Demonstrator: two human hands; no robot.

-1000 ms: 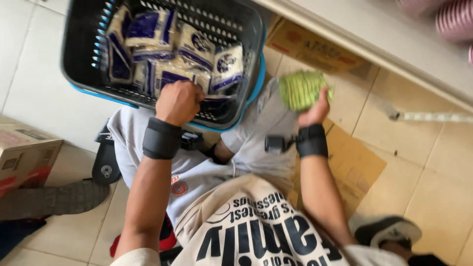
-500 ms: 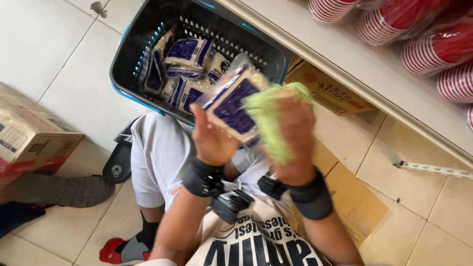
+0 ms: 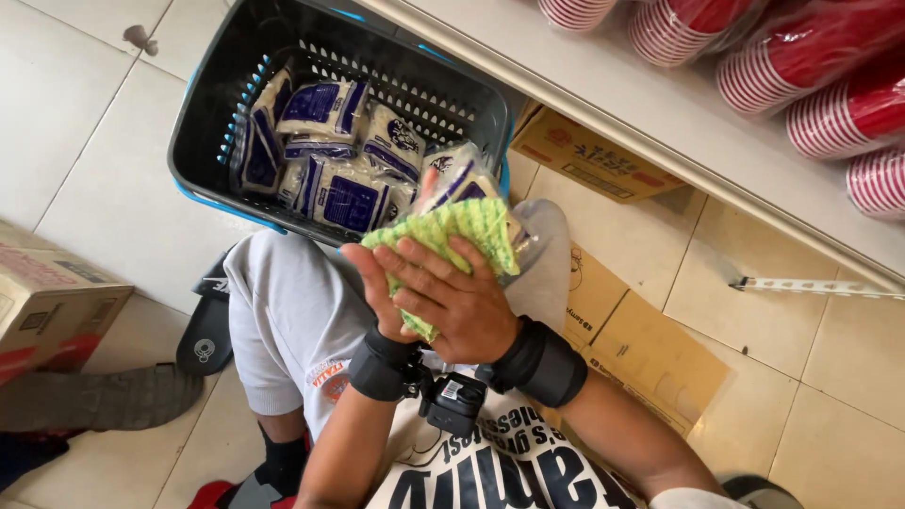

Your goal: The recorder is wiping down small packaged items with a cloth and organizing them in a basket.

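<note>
We look down on a pale tiled floor (image 3: pixel 104 179), the largest surface here, with a long white shelf (image 3: pixel 660 104) crossing the upper right and carrying sleeves of stacked red cups (image 3: pixel 830 85). Flattened cardboard (image 3: pixel 650 349) lies on the tiles under the shelf, and a closed carton (image 3: pixel 47 302) sits at the left edge. A dark plastic basket (image 3: pixel 203 141) with a blue rim stands on the floor just beyond our knees; it holds several white packets with blue labels (image 3: pixel 330 188), lying flat and overlapping.

Above our lap, in front of the basket's near rim, our two hands meet. The right hand (image 3: pixel 462 302) lies uppermost, its fingers spread and pressed flat over a green woven cloth (image 3: pixel 471 226). The cloth covers a single white-and-blue packet (image 3: pixel 457 174), whose top end sticks out past the fingertips toward the basket. Its long axis runs from our wrists away toward the basket and shelf. The left hand (image 3: pixel 372 278) sits under and left of the right one, thumb curled against the cloth's edge; it probably supports the packet from below, though the right hand hides that contact. Both wrists wear black bands (image 3: pixel 542 363), and a small black device (image 3: pixel 452 401) hangs between them.
</note>
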